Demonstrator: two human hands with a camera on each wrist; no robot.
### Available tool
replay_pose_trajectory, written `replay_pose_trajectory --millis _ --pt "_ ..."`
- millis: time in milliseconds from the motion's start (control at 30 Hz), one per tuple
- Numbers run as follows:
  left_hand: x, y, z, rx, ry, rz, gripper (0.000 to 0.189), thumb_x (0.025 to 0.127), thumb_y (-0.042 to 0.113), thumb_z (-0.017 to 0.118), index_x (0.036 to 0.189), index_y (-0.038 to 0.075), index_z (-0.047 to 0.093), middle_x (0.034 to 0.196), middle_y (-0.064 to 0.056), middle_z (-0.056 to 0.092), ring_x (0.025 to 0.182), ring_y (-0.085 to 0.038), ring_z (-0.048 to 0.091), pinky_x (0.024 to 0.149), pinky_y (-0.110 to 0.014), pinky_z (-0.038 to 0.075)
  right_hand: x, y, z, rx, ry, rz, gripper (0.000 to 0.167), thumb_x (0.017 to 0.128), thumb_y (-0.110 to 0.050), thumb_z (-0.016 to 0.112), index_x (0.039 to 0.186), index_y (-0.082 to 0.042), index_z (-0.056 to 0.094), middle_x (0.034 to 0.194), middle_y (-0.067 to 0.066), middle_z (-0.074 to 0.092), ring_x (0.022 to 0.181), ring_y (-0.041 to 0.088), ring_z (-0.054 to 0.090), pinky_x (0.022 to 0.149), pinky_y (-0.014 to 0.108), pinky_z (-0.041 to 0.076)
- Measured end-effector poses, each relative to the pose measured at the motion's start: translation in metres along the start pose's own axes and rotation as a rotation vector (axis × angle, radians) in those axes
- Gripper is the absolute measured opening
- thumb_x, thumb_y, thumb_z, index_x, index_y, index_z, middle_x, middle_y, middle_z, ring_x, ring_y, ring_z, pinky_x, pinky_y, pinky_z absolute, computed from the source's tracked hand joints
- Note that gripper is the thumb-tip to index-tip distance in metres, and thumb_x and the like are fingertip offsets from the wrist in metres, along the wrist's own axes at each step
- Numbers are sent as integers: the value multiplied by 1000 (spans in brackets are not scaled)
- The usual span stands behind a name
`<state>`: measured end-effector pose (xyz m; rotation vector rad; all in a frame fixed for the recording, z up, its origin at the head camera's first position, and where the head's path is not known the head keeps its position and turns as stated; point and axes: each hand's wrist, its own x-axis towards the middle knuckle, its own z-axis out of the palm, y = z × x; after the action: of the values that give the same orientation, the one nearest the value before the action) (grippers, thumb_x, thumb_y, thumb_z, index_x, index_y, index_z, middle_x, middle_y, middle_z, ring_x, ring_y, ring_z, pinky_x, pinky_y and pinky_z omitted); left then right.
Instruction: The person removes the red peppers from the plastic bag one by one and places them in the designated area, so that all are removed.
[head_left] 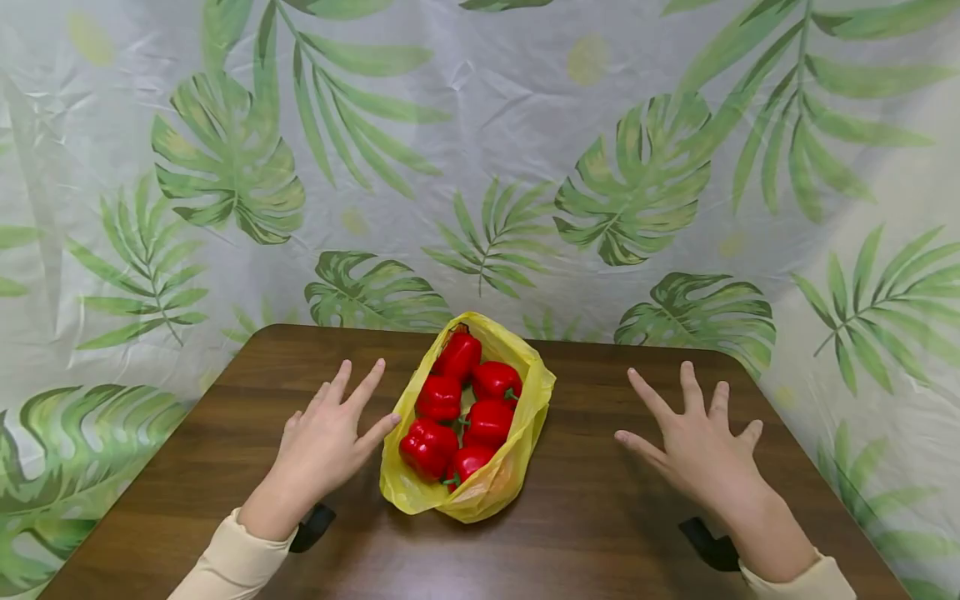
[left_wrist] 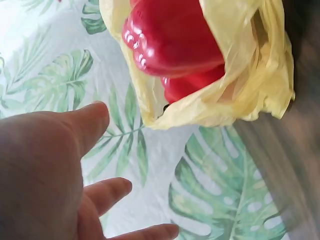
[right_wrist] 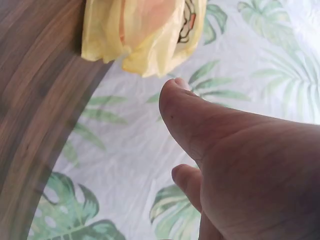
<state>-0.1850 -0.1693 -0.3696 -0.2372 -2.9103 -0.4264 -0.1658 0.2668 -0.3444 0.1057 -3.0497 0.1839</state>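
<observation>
A yellow plastic bag (head_left: 536, 400) stands with its mouth wide on the table, holding several red bell peppers (head_left: 489, 422) with green stems. To its left, my left hand (head_left: 324, 442) hovers with fingers spread and straight, the thumb close to the bag's rim; whether it touches cannot be told from the head view. In the left wrist view a gap shows between that thumb (left_wrist: 92, 122) and the bag (left_wrist: 210, 107). My right hand (head_left: 701, 454) is held well to the right of the bag, fingers splayed, holding nothing. Part of a dark print shows on the bag (right_wrist: 150, 45) in the right wrist view.
The brown wooden table (head_left: 592, 533) has rounded far corners. Behind it hangs a pale cloth (head_left: 495, 158) printed with green leaves, close to the table's far edge. Black straps (head_left: 313, 527) sit at both wrists.
</observation>
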Motion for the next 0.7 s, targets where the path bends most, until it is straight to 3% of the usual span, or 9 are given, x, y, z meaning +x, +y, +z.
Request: replay_pose_trajectory --millis 167,333,433,567,700 --pt "-1 -2 11 -119 0 31 77 104 52 66 170 29 34 159 -29 51 121 -55 67 86 -71 58 7 -13 -2 -22 1 -52 88 99 -77 51 172 -41 19 172 39 12 146 80 17 96 100 20" --pt "0 -6 25 -259 -29 63 72 105 46 67 168 27 39 149 -23 61 125 -48 67 95 -72 55 15 -33 -5 -12 -8 -125 84 100 -70 59 171 -38 27 172 36 22 148 74 25 102 94 28" --pt "0 -9 33 -359 -51 91 69 105 39 68 166 21 42 141 -19 66 117 -39 72 98 -64 57 21 -46 -7 6 4 -188 81 100 -63 65 169 -35 34 169 33 33 147 69 35 104 89 36" --pt "-1 -14 42 -477 -87 96 66 106 31 69 165 17 44 135 -16 69 102 -26 76 96 -51 62 29 -62 -9 51 21 -277 76 99 -55 71 165 -29 44 159 28 51 136 58 57 92 74 54" --pt "-2 -19 49 -547 -111 95 63 107 28 67 165 19 44 139 -22 68 105 -28 77 99 -52 61 40 -80 -8 116 -17 -325 71 98 -51 74 160 -24 51 150 20 61 124 43 67 84 61 61"
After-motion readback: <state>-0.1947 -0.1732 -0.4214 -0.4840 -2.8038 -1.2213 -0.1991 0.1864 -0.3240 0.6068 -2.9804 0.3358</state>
